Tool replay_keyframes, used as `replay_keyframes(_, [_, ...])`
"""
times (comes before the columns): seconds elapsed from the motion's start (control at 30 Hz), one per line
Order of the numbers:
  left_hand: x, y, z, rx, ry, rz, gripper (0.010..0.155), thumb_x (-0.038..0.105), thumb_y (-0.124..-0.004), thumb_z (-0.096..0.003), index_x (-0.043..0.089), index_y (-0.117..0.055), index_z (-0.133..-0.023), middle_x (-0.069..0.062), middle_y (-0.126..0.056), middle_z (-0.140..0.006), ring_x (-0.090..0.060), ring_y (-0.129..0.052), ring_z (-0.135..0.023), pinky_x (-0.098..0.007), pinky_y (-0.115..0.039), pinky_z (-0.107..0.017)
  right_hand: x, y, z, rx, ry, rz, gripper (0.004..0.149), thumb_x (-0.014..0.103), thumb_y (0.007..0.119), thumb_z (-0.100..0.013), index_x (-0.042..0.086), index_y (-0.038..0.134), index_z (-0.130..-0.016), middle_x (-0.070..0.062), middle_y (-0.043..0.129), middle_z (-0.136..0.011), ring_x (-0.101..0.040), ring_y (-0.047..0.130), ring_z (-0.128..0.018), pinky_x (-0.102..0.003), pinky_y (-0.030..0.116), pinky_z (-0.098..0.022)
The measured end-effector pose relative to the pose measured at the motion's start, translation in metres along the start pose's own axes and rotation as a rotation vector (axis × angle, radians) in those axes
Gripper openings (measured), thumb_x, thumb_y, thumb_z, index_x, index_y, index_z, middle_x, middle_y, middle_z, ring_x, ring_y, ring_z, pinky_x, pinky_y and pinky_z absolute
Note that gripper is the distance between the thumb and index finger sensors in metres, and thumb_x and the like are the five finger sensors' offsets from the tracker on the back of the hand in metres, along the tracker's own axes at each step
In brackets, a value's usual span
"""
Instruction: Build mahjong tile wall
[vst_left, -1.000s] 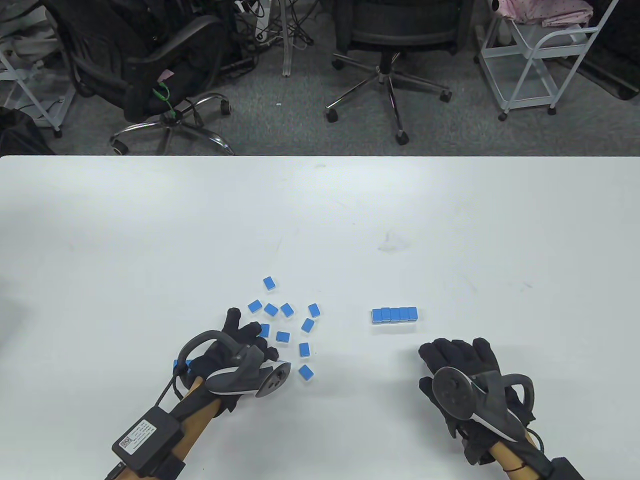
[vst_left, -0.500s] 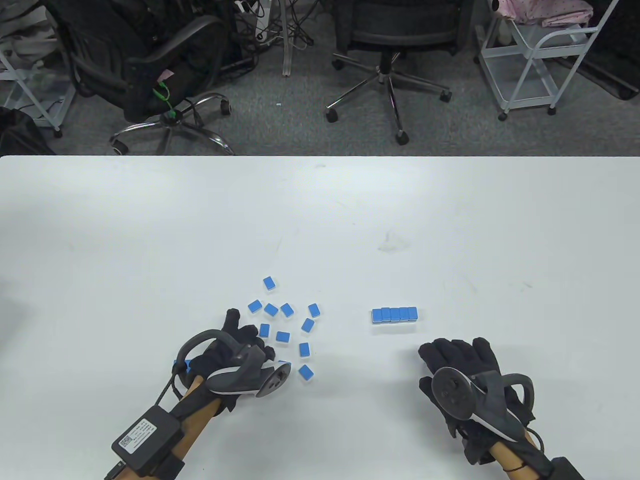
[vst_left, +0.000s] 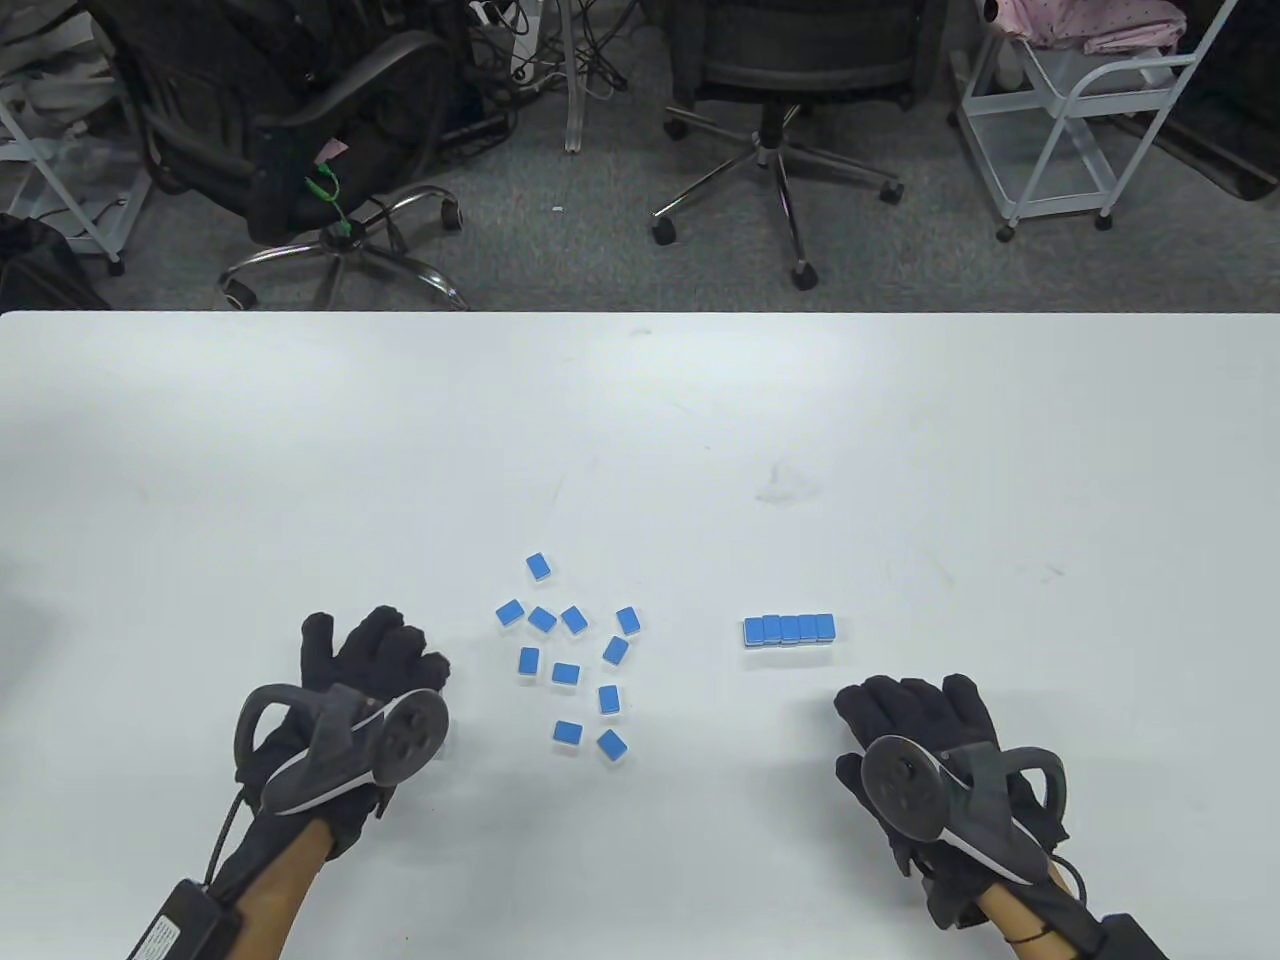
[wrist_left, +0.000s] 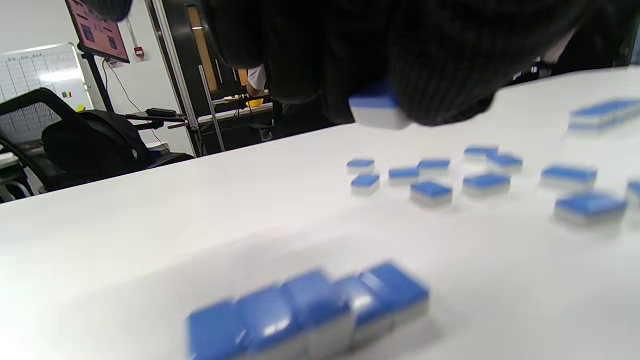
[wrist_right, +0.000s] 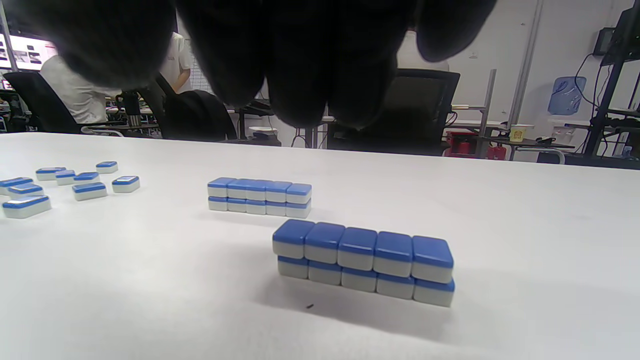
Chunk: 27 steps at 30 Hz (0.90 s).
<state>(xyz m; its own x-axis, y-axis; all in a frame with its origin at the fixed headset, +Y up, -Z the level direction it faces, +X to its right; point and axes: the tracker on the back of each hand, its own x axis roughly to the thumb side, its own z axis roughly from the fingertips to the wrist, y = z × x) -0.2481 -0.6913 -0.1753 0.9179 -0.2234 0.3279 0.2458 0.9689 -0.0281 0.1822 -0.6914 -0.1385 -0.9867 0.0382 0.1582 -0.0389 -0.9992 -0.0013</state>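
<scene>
Left wrist view shows the left hand (vst_left: 375, 665) pinching one blue-and-white tile (wrist_left: 376, 107) in a curled grip above the desk (vst_left: 640, 450), left of the loose tiles (vst_left: 566, 673). Right hand (vst_left: 915, 715) rests relaxed, grasping nothing, near the finished wall (vst_left: 789, 629).

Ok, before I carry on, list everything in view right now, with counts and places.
Loose tiles: eleven, blue-backed, table centre-left.
Far wall: one, blue and white, five wide, two high, ahead of the right hand.
Near wall: one, same build, beneath the right hand.
Blurred row: one, blue, beneath the left hand; count unclear.
Held tile: one, blue and white, above the table.
Table: one, white.
Office chairs: two, black, beyond the table.
Left hand: black glove, fingers pinching the held tile.
Right hand: black glove, relaxed, holding nothing.
</scene>
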Motion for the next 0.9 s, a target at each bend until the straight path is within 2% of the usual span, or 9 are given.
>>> replay_keyframes(0.2, [0.004,-0.025,0.002,-0.045,0.006,0.005,0.060,0.051,-0.083,-0.0425,0.028,-0.076,-0.098,0.001,-0.060,-0.113,-0.030,-0.045,-0.114,-0.073,-0.033,-0.080,-0.001,0.003,-0.001,0.020,0.007,-0.002,0.062,0.053,0.073,-0.035,0.030,0.069,-0.092,-0.003,0.077,-0.102,-0.032,0.076,-0.094,-0.062,0.048,-0.075])
replay_keyframes(0.5, [0.006,-0.037,-0.005,-0.088,0.019,-0.074,0.061,0.051,-0.084,-0.0426,0.029,-0.076,-0.099,0.002,-0.059,-0.114,-0.029,-0.044,-0.114,-0.073,-0.031,-0.080,-0.001,0.002,-0.002,0.017,0.009,-0.002,0.062,0.053,0.073,-0.035,0.030,0.069,-0.092,-0.003,0.077,-0.102,-0.032,0.076,-0.094,-0.062,0.048,-0.075])
replay_keyframes(0.63, [0.003,-0.041,-0.007,-0.102,0.031,-0.054,0.061,0.051,-0.084,-0.0429,0.030,-0.075,-0.099,0.002,-0.058,-0.114,-0.029,-0.044,-0.114,-0.073,-0.030,-0.080,-0.001,0.001,-0.002,0.014,0.008,-0.002,0.062,0.053,0.073,-0.035,0.030,0.069,-0.092,-0.003,0.077,-0.102,-0.032,0.076,-0.094,-0.062,0.048,-0.075])
replay_keyframes(0.8, [0.002,-0.041,-0.007,-0.108,0.033,-0.056,0.061,0.052,-0.084,-0.0428,0.030,-0.075,-0.100,0.002,-0.058,-0.114,-0.029,-0.044,-0.114,-0.073,-0.031,-0.080,-0.001,0.002,-0.002,0.013,0.002,-0.004,0.062,0.053,0.073,-0.035,0.030,0.069,-0.092,-0.003,0.077,-0.102,-0.032,0.076,-0.094,-0.062,0.048,-0.075])
replay_keyframes(0.9, [0.001,-0.037,-0.006,-0.107,0.031,-0.033,0.067,0.056,-0.083,-0.0418,0.032,-0.070,-0.103,0.004,-0.054,-0.116,-0.029,-0.043,-0.114,-0.073,-0.030,-0.080,-0.001,0.002,-0.001,0.018,0.003,-0.001,0.062,0.053,0.073,-0.035,0.030,0.069,-0.092,-0.003,0.077,-0.102,-0.032,0.076,-0.094,-0.062,0.048,-0.075])
